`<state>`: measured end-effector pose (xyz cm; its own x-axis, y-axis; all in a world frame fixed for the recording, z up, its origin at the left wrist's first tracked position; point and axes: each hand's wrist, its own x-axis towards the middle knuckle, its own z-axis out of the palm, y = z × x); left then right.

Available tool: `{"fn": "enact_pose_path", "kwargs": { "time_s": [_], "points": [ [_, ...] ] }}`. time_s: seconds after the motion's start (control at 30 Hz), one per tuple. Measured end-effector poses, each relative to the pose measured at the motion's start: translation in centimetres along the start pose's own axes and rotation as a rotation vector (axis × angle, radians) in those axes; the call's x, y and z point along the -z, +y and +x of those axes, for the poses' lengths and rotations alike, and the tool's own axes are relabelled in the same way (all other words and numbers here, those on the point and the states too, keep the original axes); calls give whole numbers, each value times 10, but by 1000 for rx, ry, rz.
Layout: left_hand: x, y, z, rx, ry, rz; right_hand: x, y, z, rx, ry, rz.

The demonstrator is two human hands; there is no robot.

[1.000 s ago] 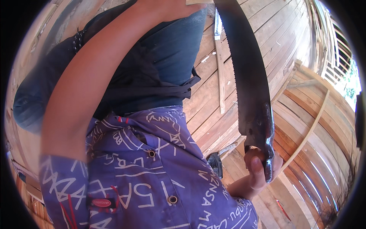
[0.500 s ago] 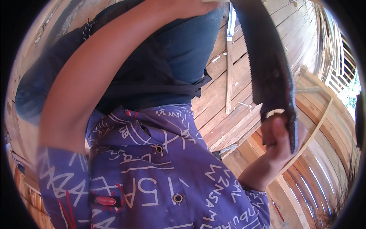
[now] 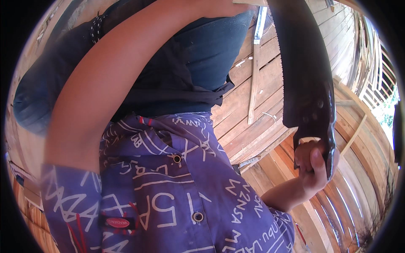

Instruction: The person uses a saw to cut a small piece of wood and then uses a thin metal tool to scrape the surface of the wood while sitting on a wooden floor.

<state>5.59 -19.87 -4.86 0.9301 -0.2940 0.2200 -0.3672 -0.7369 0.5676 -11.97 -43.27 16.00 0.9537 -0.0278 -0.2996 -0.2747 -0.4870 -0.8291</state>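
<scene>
Handsaw [image 3: 308,71] in right hand [image 3: 314,164]

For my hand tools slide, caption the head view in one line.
Above a wooden plank floor, the right hand grips a dark handsaw, the left hand partly cropped at the top.

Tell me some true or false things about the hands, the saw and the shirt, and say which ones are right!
1. The right hand holds the saw by its handle. True.
2. The left hand grips that handle too. False: it is up at the picture's top edge, away from the handle.
3. The shirt is purple with white writing. True.
4. The saw's blade has no teeth. False: teeth run along its left edge.
</scene>
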Motion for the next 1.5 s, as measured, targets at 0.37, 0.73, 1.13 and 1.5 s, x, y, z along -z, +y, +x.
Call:
{"fn": "enact_pose_path", "kwargs": {
  "time_s": [0.37,0.73,1.13,1.5],
  "points": [
    [-12,0,10,150,-32,13,39,-15,-74,-21,74,-60],
    [-13,-5,8,173,-38,-41,42,-26,-65,-19,57,-167],
    [-10,-4,6,205,-29,-35,42,-33,-67,-17,-24,-52],
    [-12,-3,5,103,27,-39,4,-13,9,97,-20,-189]
  ]
}}
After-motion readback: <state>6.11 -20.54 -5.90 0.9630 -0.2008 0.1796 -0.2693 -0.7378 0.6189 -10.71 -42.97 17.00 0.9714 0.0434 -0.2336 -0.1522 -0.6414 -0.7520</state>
